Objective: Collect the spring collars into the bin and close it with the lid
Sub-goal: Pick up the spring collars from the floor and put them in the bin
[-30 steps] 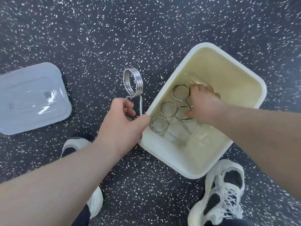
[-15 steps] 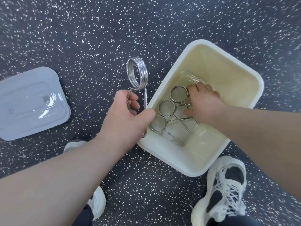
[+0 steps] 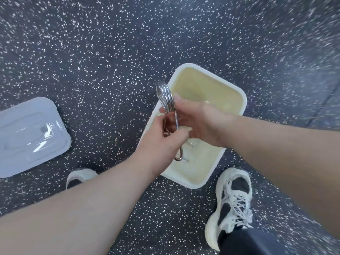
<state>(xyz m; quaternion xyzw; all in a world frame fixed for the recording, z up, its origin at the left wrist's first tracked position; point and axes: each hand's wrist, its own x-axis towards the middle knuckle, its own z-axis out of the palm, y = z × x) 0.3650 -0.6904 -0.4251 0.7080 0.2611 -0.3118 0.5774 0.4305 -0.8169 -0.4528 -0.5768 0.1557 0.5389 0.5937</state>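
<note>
A chrome spring collar (image 3: 165, 96) stands upright over the left rim of the cream-white bin (image 3: 211, 83). My left hand (image 3: 161, 142) grips its two wire handles from below. My right hand (image 3: 202, 122) has come out of the bin and closes on the collar just under the coil, with the thumb against the coil. Both hands cover the middle of the bin, so the collars lying inside are hidden. The pale blue-grey lid (image 3: 31, 135) lies flat on the floor at the far left, apart from the bin.
Everything sits on a dark speckled rubber floor. My right shoe (image 3: 233, 201) is just in front of the bin's near corner. My left shoe (image 3: 79, 176) shows beneath my left forearm, near the lid.
My left hand carried the collar to the right, over the bin's rim. My right hand lifted off the collars in the bin and took hold of the held collar. The view shifted right.
</note>
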